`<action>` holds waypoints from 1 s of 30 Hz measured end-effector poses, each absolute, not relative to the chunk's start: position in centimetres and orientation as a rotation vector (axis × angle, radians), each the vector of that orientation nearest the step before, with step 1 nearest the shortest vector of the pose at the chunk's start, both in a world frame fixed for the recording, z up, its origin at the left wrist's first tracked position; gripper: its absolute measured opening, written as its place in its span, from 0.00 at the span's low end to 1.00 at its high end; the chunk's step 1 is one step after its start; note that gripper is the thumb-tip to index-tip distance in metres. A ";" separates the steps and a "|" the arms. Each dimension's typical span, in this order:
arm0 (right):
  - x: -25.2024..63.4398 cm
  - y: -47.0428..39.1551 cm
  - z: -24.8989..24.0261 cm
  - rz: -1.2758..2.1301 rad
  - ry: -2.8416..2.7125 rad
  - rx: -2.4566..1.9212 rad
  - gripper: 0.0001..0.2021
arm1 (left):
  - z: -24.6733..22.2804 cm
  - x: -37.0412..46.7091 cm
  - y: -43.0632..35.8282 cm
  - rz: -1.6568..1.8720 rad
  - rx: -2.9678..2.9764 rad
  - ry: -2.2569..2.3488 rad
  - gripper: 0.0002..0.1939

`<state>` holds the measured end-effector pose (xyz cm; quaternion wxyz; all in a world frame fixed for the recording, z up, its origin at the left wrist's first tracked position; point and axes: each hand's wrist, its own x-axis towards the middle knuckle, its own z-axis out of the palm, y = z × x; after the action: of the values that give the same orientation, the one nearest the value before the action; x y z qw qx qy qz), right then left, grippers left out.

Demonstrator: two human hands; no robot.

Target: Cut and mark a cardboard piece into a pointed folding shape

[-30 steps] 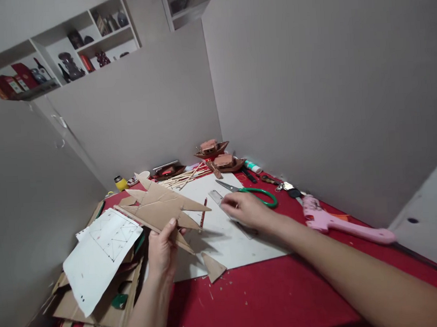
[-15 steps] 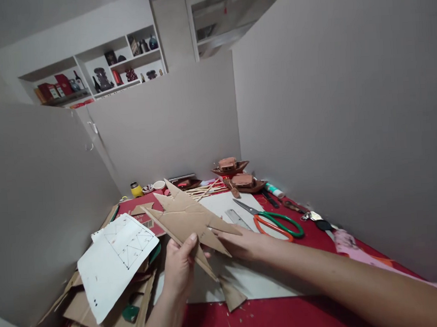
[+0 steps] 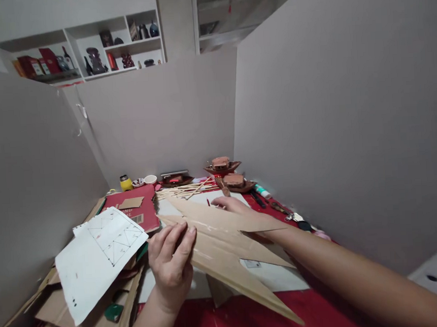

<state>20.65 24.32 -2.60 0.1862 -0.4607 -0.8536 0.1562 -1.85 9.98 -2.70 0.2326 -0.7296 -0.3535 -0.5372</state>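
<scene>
A pointed, star-like cardboard cutout is raised over the white sheet, tilted, with long spikes toward the lower right. My left hand is closed on its left edge, thumb and fingertips on the upper face. Beyond the cutout, my right hand reaches low over the far part of the white sheet. Its visible fingers are apart and hold nothing I can see; the cardboard covers part of that hand and forearm. Just left of its fingertips is a small dark red stick-like thing.
At left, a marked paper pattern lies on cardboard scraps. A red cardboard piece is behind it. Thin wooden sticks and model boats stand at the back. Grey panels enclose the table.
The cutout has turned and come nearer, its spikes now pointing lower right. My right hand has left it and moved out behind it. Scissors and ruler are now out of sight.
</scene>
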 end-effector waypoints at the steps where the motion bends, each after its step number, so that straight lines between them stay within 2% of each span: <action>1: 21.3 24.0 -2.4 0.603 -2.312 -1.267 0.16 | -2.7 -1.8 9.9 -1.388 -1.963 -0.932 0.24; 3: 22.4 22.7 -1.9 0.902 -2.144 -1.190 0.22 | -2.8 -1.7 9.8 -1.303 -1.935 -0.909 0.23; 5: 23.2 20.7 -1.3 1.163 -2.007 -1.083 0.38 | -2.8 -1.7 9.8 -1.262 -1.942 -0.894 0.22; 7: 23.7 18.4 -0.7 1.380 -1.903 -0.976 0.42 | -2.8 -1.5 9.8 -1.245 -1.959 -0.879 0.21; 11: 23.9 15.2 -0.3 1.714 -1.807 -0.824 0.25 | -2.8 -1.2 9.9 -1.228 -1.988 -0.864 0.19; 14: 23.8 14.9 -0.9 1.827 -1.730 -0.755 0.21 | -3.1 -1.1 10.0 -1.207 -1.995 -0.903 0.21; 23: 25.5 16.2 -2.1 1.858 -1.643 -0.757 0.18 | -3.2 -1.3 11.3 -1.166 -2.024 -1.099 0.25; 30: 26.6 18.4 -3.1 1.882 -1.830 -0.785 0.20 | -2.1 0.4 9.2 -0.857 -2.243 -0.915 0.16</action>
<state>26.63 18.42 -3.11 0.1993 -0.2807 -0.6545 0.6731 0.42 9.16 -2.08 0.2823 -0.8374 -0.3416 -0.3199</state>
